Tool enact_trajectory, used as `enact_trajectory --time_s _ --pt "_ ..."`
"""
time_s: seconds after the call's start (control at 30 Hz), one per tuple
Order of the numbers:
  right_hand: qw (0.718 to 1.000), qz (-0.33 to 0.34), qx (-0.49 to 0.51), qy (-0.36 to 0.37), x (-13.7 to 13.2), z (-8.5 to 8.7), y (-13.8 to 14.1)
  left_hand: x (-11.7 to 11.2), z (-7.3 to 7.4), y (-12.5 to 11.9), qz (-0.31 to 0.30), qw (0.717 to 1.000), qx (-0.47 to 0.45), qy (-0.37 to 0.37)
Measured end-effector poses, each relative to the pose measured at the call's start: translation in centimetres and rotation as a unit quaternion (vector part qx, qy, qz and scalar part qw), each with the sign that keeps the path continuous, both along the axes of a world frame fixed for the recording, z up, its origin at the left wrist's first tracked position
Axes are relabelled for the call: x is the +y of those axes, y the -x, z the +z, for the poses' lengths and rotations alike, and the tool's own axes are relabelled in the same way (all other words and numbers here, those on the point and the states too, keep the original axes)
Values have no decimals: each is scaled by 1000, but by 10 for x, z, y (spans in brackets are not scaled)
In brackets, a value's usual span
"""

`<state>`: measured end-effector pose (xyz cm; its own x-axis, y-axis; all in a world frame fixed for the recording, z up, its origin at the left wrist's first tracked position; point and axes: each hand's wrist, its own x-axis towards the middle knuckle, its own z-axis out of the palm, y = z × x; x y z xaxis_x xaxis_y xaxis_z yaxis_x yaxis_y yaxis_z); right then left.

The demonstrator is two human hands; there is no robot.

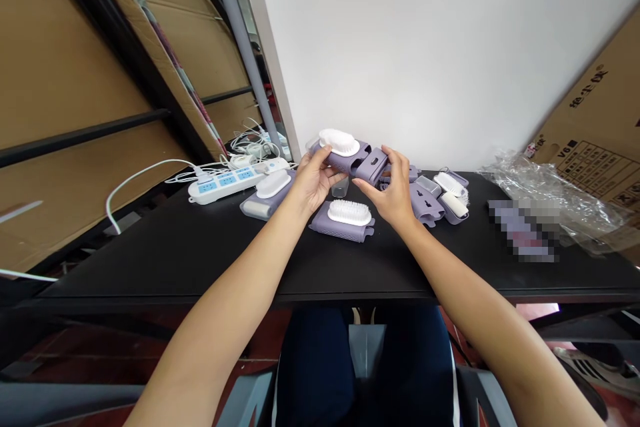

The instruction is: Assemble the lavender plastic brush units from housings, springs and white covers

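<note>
My left hand (314, 180) grips a purple holder with a white brush (341, 148) on top, lifted above the black table (200, 247). My right hand (393, 190) holds a smaller purple piece (373, 165) pressed against the end of that holder. Both hands have fingers curled round their parts. Just below them a second purple brush unit (346, 219) lies flat on the table, and a small clear cup (339, 187) stands between the hands.
A third brush unit (267, 193) lies left, next to a white power strip (227, 181) with tangled cables. Several purple and white parts (443, 197) sit right, then crumpled clear plastic (545, 193) and a cardboard box (600, 127). A white wall stands behind.
</note>
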<state>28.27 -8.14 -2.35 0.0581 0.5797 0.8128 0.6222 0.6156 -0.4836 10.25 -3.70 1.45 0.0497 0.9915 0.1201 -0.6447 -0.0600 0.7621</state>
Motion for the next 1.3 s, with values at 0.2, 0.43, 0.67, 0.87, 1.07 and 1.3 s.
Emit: enact_trajectory --time_s 0.2,0.43,0.67,0.87,1.07,1.3 --pt "1000 -8 -2 -2 -1 -1 1 -1 -1 -2 4 1000 2 -5" --pt "1000 -20 -20 -10 2 -4 2 -1 -1 0 6 1000 15 -10" --pt "1000 -4 -10 -16 2 -6 0 -3 1 0 6 1000 20 -4" --pt "1000 -6 -6 -18 1 -7 0 -5 4 -1 5 1000 26 -11" --pt "999 -18 -12 -26 2 -7 0 -7 1 -5 21 999 31 -27" --pt "999 -11 9 -39 -1 -4 4 -8 -1 -8 -1 1000 -1 -29"
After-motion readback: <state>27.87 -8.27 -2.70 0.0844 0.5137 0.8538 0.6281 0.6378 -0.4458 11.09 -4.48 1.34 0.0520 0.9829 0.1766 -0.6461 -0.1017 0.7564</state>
